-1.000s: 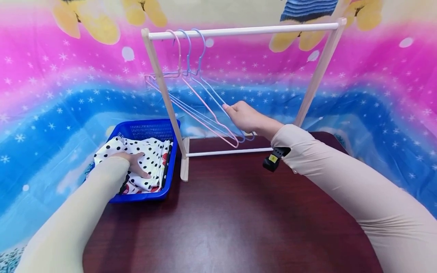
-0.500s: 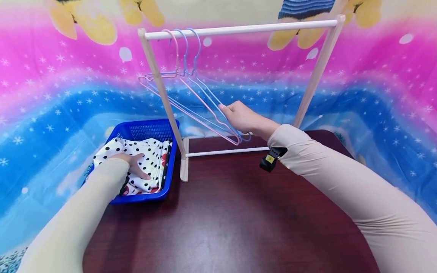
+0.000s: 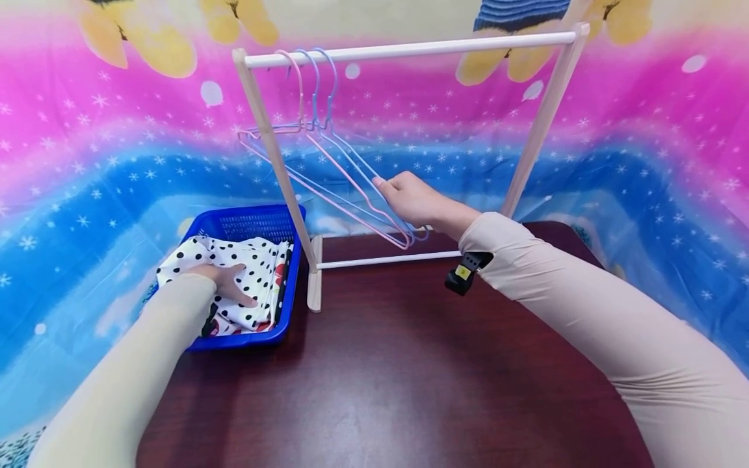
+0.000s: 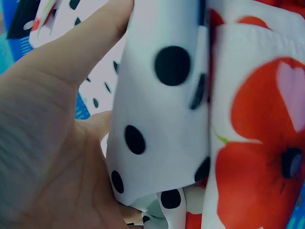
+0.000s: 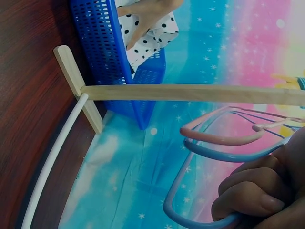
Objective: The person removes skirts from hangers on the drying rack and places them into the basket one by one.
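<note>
White cloth [image 3: 257,263] with black polka dots lies folded in a blue basket [image 3: 248,340] at the left. My left hand [image 3: 228,284] reaches in and grips a fold of it; the left wrist view has the thumb on one side of the fold [image 4: 155,119] and fingers on the other. At the rack, my right hand [image 3: 412,198] holds a blue hanger [image 5: 174,191] by its sloping arm, fingers curled round it. Another blue hanger and a pink hanger [image 3: 301,91] hang beside it, all three hooked over the bar near its left end.
The wooden rack [image 3: 544,123] with a white top bar [image 3: 421,49] stands on a dark red table [image 3: 374,364], its left foot close beside the basket. Red-flowered cloth [image 4: 257,119] lies against the dotted cloth. A patterned backdrop [image 3: 661,214] surrounds the table.
The hanger hooks sit slightly further left along the bar. The head view has shifted a little. My right hand keeps its hold on the blue hanger, and my left hand stays on the dotted cloth.
</note>
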`<action>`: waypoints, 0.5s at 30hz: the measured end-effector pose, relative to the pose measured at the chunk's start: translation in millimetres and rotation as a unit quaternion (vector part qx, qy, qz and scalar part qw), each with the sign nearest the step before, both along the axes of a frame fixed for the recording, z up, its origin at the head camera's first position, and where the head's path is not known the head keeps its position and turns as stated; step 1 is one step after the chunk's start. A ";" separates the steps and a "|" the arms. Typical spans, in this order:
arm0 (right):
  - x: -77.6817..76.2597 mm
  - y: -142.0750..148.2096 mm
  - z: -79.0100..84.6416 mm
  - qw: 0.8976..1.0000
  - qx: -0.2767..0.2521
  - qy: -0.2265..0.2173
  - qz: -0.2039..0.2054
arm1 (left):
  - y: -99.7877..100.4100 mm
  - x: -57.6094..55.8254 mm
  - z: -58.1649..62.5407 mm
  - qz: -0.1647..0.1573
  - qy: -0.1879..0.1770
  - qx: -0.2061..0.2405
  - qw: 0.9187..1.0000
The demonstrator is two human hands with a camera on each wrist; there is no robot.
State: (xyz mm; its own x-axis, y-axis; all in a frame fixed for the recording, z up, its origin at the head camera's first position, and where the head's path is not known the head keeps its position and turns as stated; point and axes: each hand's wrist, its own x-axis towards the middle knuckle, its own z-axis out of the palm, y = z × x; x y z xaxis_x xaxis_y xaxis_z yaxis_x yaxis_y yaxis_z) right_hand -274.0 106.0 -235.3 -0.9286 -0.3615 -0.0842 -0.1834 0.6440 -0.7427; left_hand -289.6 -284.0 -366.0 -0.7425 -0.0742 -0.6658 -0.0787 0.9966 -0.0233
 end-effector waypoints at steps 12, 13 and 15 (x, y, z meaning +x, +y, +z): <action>2.3 1.3 0.4 1.000 -0.010 0.014 0.008 | 0.6 3.2 14.9 -0.012 0.018 0.007 1.000; 2.8 1.3 0.5 1.000 -0.013 0.016 0.010 | 1.1 4.7 15.9 -0.010 0.028 0.007 1.000; 3.1 1.1 0.2 1.000 -0.017 0.020 0.011 | 2.1 7.8 17.8 -0.001 0.050 0.012 0.999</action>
